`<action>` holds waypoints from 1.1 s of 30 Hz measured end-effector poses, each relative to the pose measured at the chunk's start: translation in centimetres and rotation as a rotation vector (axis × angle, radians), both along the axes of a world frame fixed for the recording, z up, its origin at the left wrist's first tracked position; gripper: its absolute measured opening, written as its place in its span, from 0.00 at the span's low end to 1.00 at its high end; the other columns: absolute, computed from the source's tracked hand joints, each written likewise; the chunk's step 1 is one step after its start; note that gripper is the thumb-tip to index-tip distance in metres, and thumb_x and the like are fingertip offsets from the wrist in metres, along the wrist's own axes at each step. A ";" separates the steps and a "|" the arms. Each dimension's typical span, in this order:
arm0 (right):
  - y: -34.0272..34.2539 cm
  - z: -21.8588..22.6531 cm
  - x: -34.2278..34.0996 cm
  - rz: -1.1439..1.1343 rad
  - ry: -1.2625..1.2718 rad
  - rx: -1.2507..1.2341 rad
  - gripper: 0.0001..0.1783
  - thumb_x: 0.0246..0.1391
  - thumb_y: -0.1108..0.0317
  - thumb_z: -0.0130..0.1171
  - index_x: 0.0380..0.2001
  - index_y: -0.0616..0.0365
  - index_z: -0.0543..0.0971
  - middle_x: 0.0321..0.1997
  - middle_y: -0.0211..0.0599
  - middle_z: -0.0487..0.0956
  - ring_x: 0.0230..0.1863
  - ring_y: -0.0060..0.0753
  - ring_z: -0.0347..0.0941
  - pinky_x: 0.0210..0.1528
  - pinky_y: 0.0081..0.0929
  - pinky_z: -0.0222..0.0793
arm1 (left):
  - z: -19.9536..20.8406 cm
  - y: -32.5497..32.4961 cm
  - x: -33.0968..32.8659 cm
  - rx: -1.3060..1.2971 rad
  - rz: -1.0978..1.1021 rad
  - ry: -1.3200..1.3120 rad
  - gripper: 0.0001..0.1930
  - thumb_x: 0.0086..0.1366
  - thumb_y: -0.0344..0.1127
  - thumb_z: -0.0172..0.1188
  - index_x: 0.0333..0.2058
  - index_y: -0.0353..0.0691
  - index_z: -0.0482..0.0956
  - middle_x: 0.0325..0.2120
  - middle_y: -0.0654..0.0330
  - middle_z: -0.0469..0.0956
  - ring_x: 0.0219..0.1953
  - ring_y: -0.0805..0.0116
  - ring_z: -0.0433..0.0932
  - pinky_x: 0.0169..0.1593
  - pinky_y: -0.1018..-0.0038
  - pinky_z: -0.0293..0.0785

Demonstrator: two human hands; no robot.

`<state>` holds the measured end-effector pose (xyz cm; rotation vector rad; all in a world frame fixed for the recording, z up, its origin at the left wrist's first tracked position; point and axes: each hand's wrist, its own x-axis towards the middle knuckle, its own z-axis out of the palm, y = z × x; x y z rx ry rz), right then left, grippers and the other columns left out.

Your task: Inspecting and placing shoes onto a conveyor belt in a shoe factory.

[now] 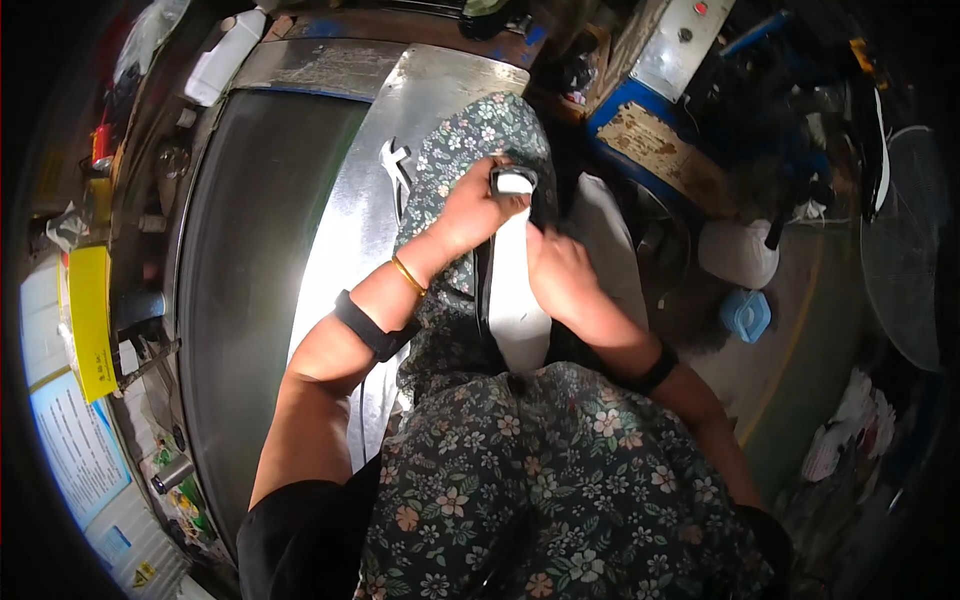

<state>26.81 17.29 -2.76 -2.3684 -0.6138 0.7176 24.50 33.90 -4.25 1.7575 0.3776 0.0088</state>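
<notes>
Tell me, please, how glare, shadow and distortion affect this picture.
In the head view, glare washes out part of the metal sheet; the white strip at the left hand is bright too; the dark panel bows along its edge; corners fall to black; light is dimmer around the blue container.

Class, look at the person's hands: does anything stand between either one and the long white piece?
Nothing visible does. The left hand grips the long white piece near its upper end, and the right hand appears to touch its right edge. The pale tool lies left of the left hand, out of the way.
</notes>
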 end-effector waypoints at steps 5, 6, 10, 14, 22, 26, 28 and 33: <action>-0.6 -1.2 1.4 0.159 -0.107 -0.078 0.25 0.69 0.55 0.35 0.41 0.68 0.74 0.43 0.67 0.76 0.46 0.66 0.73 0.48 0.51 0.70 | 0.5 0.4 1.2 -0.088 -0.051 0.113 0.27 0.60 0.34 0.67 0.55 0.31 0.67 0.43 0.55 0.78 0.45 0.69 0.74 0.50 0.73 0.72; -2.0 -3.3 1.5 0.020 0.108 0.282 0.27 0.69 0.53 0.36 0.50 0.67 0.72 0.49 0.63 0.76 0.52 0.61 0.73 0.55 0.47 0.68 | 1.3 -0.2 1.3 -0.051 -0.083 0.111 0.28 0.60 0.34 0.67 0.56 0.31 0.67 0.43 0.55 0.77 0.45 0.69 0.74 0.50 0.73 0.71; -5.0 -4.4 -3.8 -0.066 0.382 0.583 0.31 0.70 0.55 0.40 0.69 0.61 0.52 0.67 0.48 0.64 0.67 0.39 0.60 0.67 0.32 0.54 | 2.0 -0.1 -0.2 -0.166 -0.086 0.149 0.32 0.60 0.33 0.66 0.60 0.32 0.63 0.47 0.54 0.76 0.48 0.67 0.75 0.53 0.72 0.71; -2.5 -3.1 -2.5 -0.170 0.677 0.776 0.32 0.70 0.56 0.41 0.69 0.62 0.50 0.69 0.43 0.59 0.69 0.34 0.53 0.71 0.29 0.46 | 0.0 0.9 -2.9 -1.116 0.177 -0.067 0.25 0.71 0.44 0.49 0.58 0.30 0.68 0.52 0.52 0.75 0.54 0.61 0.75 0.58 0.68 0.70; 0.8 -2.5 -5.0 0.008 0.385 0.341 0.44 0.67 0.50 0.43 0.67 0.75 0.40 0.68 0.73 0.52 0.72 0.58 0.50 0.70 0.36 0.49 | 6.0 -1.7 -6.8 1.253 -0.248 0.499 0.25 0.72 0.48 0.38 0.36 0.34 0.80 0.32 0.43 0.82 0.36 0.49 0.83 0.42 0.61 0.78; 1.1 -1.8 -4.4 0.013 0.446 0.476 0.44 0.67 0.51 0.44 0.67 0.77 0.40 0.68 0.74 0.52 0.72 0.61 0.49 0.70 0.37 0.49 | 4.0 1.2 -8.9 0.922 -0.207 0.398 0.26 0.73 0.49 0.39 0.52 0.28 0.66 0.27 0.40 0.80 0.30 0.40 0.80 0.38 0.53 0.77; -0.1 -2.3 -4.6 -0.029 0.511 0.543 0.41 0.67 0.53 0.43 0.68 0.72 0.41 0.68 0.72 0.55 0.70 0.59 0.55 0.68 0.37 0.53 | 3.8 -2.0 -12.6 0.569 -0.034 0.410 0.30 0.73 0.51 0.38 0.61 0.29 0.55 0.27 0.37 0.79 0.31 0.36 0.79 0.38 0.51 0.76; 0.3 -2.7 -4.4 -0.032 0.355 0.435 0.42 0.68 0.50 0.41 0.70 0.68 0.38 0.69 0.71 0.54 0.70 0.57 0.55 0.68 0.37 0.52 | -0.8 -3.3 -13.7 0.349 0.291 0.264 0.35 0.72 0.62 0.34 0.61 0.37 0.64 0.47 0.38 0.75 0.48 0.54 0.78 0.51 0.63 0.75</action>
